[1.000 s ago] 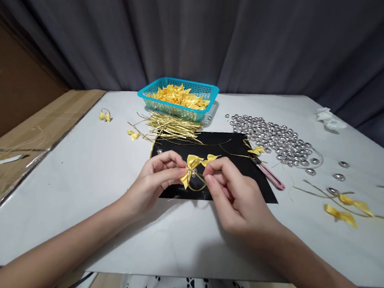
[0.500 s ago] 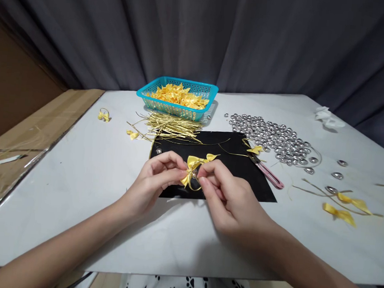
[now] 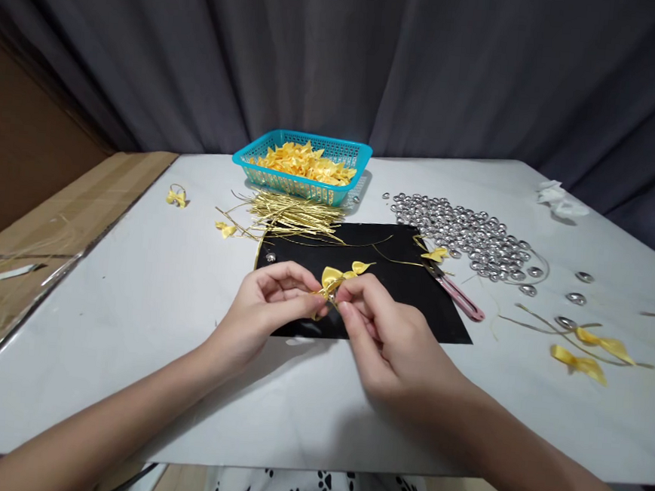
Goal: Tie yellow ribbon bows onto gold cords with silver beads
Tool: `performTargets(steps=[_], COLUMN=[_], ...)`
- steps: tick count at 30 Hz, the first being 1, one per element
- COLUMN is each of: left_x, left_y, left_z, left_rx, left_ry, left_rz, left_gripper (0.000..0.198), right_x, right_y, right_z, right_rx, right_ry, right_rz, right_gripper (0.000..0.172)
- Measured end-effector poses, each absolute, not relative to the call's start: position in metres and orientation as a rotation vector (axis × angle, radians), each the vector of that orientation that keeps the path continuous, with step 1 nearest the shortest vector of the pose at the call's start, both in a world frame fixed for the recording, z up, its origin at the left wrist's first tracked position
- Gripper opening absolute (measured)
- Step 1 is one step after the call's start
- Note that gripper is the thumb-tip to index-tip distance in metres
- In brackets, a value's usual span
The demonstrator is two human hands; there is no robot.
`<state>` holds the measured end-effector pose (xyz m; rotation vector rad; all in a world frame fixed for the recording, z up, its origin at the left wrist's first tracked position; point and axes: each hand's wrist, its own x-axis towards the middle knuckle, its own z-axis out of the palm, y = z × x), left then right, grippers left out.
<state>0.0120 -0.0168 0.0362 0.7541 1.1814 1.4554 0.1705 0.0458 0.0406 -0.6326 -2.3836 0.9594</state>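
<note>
Above the near part of a black mat (image 3: 379, 310), my left hand (image 3: 269, 301) pinches a yellow ribbon bow (image 3: 332, 276) between thumb and fingers. My right hand (image 3: 391, 334) is closed at the bow's right side, its fingertips on gold cord that is tied in with the bow. The fingertips of both hands nearly meet and hide most of the cord and knot. Another small yellow bow (image 3: 361, 267) lies just beyond my right fingers. A silver bead (image 3: 270, 258) sits near the mat's left edge.
A blue basket (image 3: 243, 161) of yellow bows stands at the back, with gold cords (image 3: 293, 214) before it. Silver beads (image 3: 465, 230) spread to the right, near pink-handled scissors (image 3: 460, 295). A finished-looking bow with a loop (image 3: 176, 197) lies left; loose bows (image 3: 579, 364) lie right.
My left fingertips have shifted slightly right, nearer my right hand, and cover more of the bow. The round cord loop that showed below the bow is now mostly out of sight.
</note>
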Motion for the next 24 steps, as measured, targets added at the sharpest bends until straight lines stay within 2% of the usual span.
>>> performTargets(steps=[15,24], left_x=[0.0121,0.0151], left_y=[-0.0158,-0.0156], left_z=[0.0375,0.039], left_rx=[0.776,0.807], left_ry=[1.285,1.267], left_rz=[1.462,1.422], left_gripper=[0.008,0.02], right_x=[0.1706,0.1708], right_y=[0.0448,0.0476], right_z=[0.0416,0.0383], right_rx=[-0.664,-0.637], right_ry=[-2.382,-2.347], right_rz=[1.006,1.013], right_gripper=[0.007,0.006])
